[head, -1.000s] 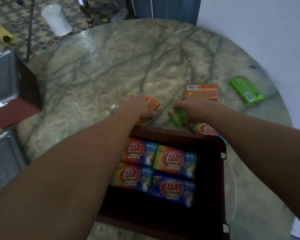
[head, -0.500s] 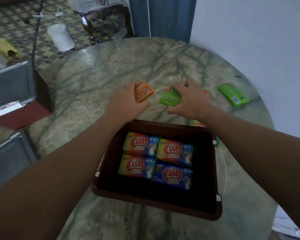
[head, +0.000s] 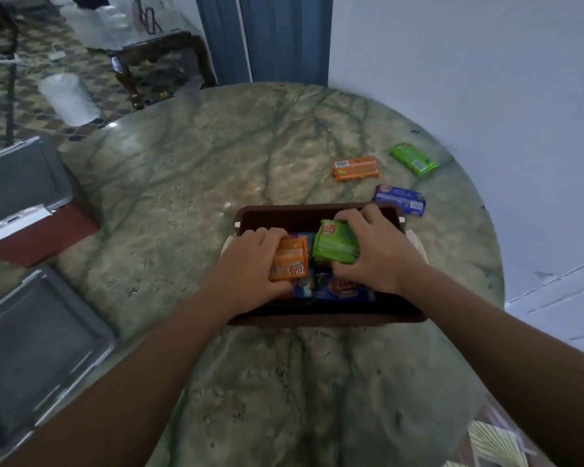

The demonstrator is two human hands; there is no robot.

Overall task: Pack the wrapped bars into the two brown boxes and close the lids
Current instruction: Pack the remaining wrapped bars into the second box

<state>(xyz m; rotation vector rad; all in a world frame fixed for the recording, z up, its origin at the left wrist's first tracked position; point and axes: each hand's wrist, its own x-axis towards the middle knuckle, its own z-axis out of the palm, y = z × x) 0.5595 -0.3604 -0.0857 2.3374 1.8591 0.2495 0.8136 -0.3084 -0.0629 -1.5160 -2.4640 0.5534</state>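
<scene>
Round green-veined marble table (head: pixel 189 183) fills most of the frame. At far left, two grey open lids with a dark red-brown surface between them, upper one (head: pixel 17 183), lower one (head: pixel 31 345); whether these belong to a second box cannot be told. Patterned floor and a white cylinder (head: pixel 70 97) at upper left, blue door frame top centre, white wall at right.

Brown box (head: pixel 304 214) sits at frame centre on the table, lid open, already holding a layer of colourful wrapped bars (head: pixel 341 288) on its floor. Both forearms reach in from the bottom edge.

Left hand (head: pixel 246 271) grasps an orange bar (head: pixel 289 261), fingers curled over its top edge, thumb under, bar inside the box on the left half. Right hand (head: pixel 381 251) grasps a green bar (head: pixel 334 244), fingers wrapped over the far end, bar tilted, inside the box on the right half, just beside the orange one.

Loose bars on the table, upper right of the box: orange pack (head: pixel 356 168), green pack (head: pixel 413 160) near the table's right edge, blue pack (head: pixel 400 203) just beyond the box's far right corner.
</scene>
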